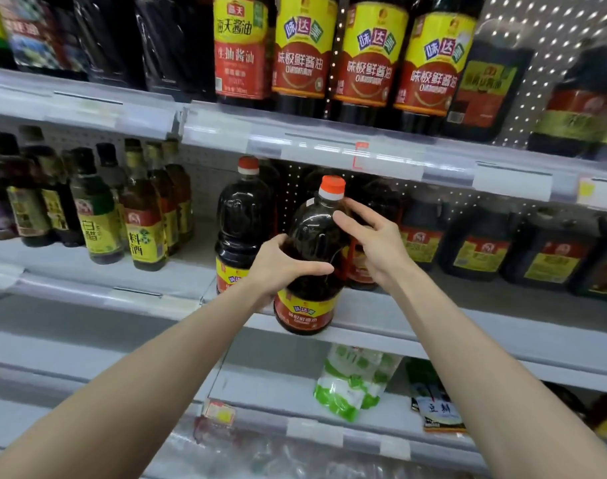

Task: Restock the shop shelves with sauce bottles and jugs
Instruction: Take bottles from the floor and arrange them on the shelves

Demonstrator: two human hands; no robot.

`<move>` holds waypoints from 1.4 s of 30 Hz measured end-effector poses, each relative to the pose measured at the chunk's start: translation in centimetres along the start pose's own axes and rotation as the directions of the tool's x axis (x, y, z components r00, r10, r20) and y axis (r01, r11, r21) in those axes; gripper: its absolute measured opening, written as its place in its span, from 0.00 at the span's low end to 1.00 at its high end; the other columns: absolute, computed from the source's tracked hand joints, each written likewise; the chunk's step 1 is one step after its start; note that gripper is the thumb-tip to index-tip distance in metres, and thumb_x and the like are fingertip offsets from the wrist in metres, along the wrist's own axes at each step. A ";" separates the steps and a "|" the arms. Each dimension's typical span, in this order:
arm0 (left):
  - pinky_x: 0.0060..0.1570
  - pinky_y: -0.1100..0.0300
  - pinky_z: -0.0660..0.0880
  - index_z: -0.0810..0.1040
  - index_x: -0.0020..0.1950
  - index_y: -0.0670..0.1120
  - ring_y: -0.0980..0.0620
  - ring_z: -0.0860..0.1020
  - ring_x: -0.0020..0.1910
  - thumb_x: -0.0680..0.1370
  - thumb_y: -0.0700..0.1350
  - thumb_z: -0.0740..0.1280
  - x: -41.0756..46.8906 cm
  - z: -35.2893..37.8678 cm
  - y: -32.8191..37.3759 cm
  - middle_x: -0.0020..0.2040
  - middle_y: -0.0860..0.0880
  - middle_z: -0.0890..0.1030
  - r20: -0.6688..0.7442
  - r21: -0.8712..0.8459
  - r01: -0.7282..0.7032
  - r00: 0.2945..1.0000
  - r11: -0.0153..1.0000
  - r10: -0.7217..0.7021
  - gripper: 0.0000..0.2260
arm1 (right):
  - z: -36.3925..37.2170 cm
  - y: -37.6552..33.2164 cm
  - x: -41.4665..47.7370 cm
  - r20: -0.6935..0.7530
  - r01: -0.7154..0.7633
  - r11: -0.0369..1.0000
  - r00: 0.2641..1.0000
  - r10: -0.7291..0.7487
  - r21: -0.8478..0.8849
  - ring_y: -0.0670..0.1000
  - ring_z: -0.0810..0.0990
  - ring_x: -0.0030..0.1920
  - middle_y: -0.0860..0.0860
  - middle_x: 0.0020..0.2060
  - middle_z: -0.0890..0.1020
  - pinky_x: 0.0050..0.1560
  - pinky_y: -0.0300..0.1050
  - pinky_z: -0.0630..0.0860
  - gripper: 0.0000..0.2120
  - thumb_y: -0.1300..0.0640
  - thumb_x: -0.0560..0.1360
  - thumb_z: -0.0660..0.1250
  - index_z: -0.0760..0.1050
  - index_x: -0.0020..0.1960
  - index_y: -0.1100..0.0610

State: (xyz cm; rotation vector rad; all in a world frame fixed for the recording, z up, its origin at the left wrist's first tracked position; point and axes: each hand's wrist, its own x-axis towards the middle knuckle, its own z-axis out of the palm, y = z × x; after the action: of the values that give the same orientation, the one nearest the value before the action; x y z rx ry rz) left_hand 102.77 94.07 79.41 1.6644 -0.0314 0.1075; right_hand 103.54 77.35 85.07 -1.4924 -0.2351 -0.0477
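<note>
The left hand (281, 267) grips the belly of a large soy sauce bottle (309, 305) at the front edge of the middle shelf (416, 340). The right hand (374, 243) lies loose-fingered against the bottle's shoulder. A matching bottle (241, 216) stands just to the left. Dark jugs (478, 247) crowd in behind on the right, and the upper shelf rail (329, 150) sits close above the orange cap (332, 184).

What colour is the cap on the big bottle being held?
Orange-red, over a white collar: the cap on the bottle, seen in the head view.
</note>
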 end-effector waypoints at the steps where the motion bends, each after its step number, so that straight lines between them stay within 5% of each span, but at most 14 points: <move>1: 0.55 0.54 0.79 0.79 0.57 0.47 0.54 0.82 0.52 0.52 0.52 0.84 0.8 -0.1 -0.1 0.51 0.51 0.84 -0.001 0.005 -0.003 1.000 1.000 0.003 0.36 | 0.1 0.1 0.7 -0.010 -0.001 1.000 1.000 0.001 -0.009 0.47 0.83 0.53 0.51 0.53 0.84 0.56 0.48 0.78 0.21 0.59 0.72 0.73 0.77 0.64 0.54; 6: 0.55 0.53 0.79 0.78 0.57 0.46 0.54 0.82 0.52 0.50 0.55 0.84 3.6 -0.4 -0.4 0.51 0.51 0.84 -0.005 0.028 -0.006 1.000 1.000 0.006 0.38 | 0.5 0.4 3.2 -0.028 0.005 0.999 1.000 -0.006 -0.042 0.42 0.81 0.53 0.49 0.57 0.82 0.60 0.51 0.77 0.21 0.57 0.73 0.72 0.76 0.65 0.54; 11: 0.54 0.56 0.78 0.77 0.58 0.44 0.52 0.82 0.51 0.56 0.50 0.84 5.1 -0.1 -1.2 0.51 0.49 0.83 -0.013 0.003 0.037 0.999 0.999 -0.037 0.34 | 0.5 1.2 4.9 -0.031 0.002 0.998 1.000 -0.004 -0.061 0.38 0.82 0.47 0.46 0.52 0.83 0.50 0.42 0.78 0.18 0.58 0.73 0.72 0.78 0.63 0.51; 15: 0.55 0.55 0.78 0.76 0.60 0.43 0.52 0.81 0.51 0.54 0.54 0.83 5.9 0.2 -1.5 0.52 0.49 0.82 -0.013 0.030 0.054 0.998 0.998 -0.054 0.38 | 0.1 1.9 6.0 -0.057 -0.009 0.999 0.998 0.006 -0.052 0.41 0.80 0.51 0.46 0.54 0.83 0.56 0.47 0.77 0.17 0.56 0.73 0.72 0.79 0.62 0.50; 21: 0.44 0.65 0.74 0.70 0.57 0.50 0.57 0.77 0.48 0.64 0.51 0.80 6.2 0.8 -1.5 0.49 0.54 0.78 0.001 0.030 0.020 1.000 0.999 -0.020 0.27 | -0.2 2.7 6.9 -0.046 -0.005 0.996 0.999 0.001 -0.084 0.42 0.77 0.53 0.46 0.59 0.79 0.57 0.46 0.74 0.19 0.53 0.75 0.70 0.76 0.65 0.47; 27: 0.62 0.52 0.74 0.72 0.65 0.51 0.57 0.77 0.60 0.70 0.53 0.75 4.8 0.8 -4.7 0.59 0.55 0.80 0.000 0.037 -0.102 0.995 0.994 0.102 0.26 | -0.8 5.1 5.4 -0.027 0.009 1.000 1.000 -0.010 -0.011 0.41 0.79 0.55 0.46 0.59 0.80 0.55 0.42 0.76 0.24 0.53 0.77 0.67 0.68 0.71 0.47; 29: 0.65 0.55 0.71 0.67 0.72 0.52 0.60 0.74 0.64 0.74 0.51 0.72 3.8 1.2 -5.9 0.64 0.56 0.77 -0.004 0.030 -0.146 0.989 0.989 0.146 0.29 | -1.1 6.8 4.4 -0.031 -0.019 1.000 0.999 0.019 -0.008 0.44 0.78 0.59 0.45 0.59 0.80 0.57 0.42 0.76 0.25 0.52 0.77 0.67 0.66 0.72 0.46; 32: 0.67 0.60 0.68 0.59 0.77 0.51 0.63 0.69 0.67 0.76 0.47 0.69 2.4 1.6 -7.3 0.69 0.58 0.71 -0.014 -0.001 -0.159 0.987 0.987 0.159 0.32 | -1.2 9.4 2.7 -0.043 -0.052 0.998 0.998 0.050 -0.041 0.42 0.76 0.60 0.40 0.58 0.78 0.54 0.39 0.73 0.21 0.50 0.78 0.66 0.68 0.70 0.45; 35: 0.69 0.58 0.66 0.54 0.78 0.51 0.60 0.66 0.70 0.77 0.48 0.67 1.8 1.9 -8.7 0.72 0.58 0.66 -0.027 -0.004 -0.142 0.990 0.990 0.142 0.33 | -1.2 12.0 1.6 -0.080 -0.116 0.990 0.991 0.109 -0.077 0.47 0.69 0.69 0.44 0.70 0.70 0.65 0.48 0.69 0.29 0.47 0.77 0.65 0.61 0.75 0.48; 42: 0.63 0.59 0.72 0.65 0.74 0.50 0.60 0.74 0.62 0.78 0.51 0.66 2.4 2.1 -10.9 0.65 0.54 0.75 -0.005 -0.038 -0.097 0.995 0.995 0.097 0.25 | -1.2 15.1 0.6 -0.111 -0.167 0.985 0.981 0.160 -0.050 0.47 0.70 0.67 0.50 0.71 0.69 0.62 0.40 0.69 0.30 0.48 0.79 0.63 0.59 0.76 0.55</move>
State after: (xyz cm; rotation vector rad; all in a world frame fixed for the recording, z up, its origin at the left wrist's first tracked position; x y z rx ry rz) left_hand 106.21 93.15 68.66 1.6242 -0.1119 0.1819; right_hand 106.96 77.45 70.30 -1.5583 -0.0247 -0.0021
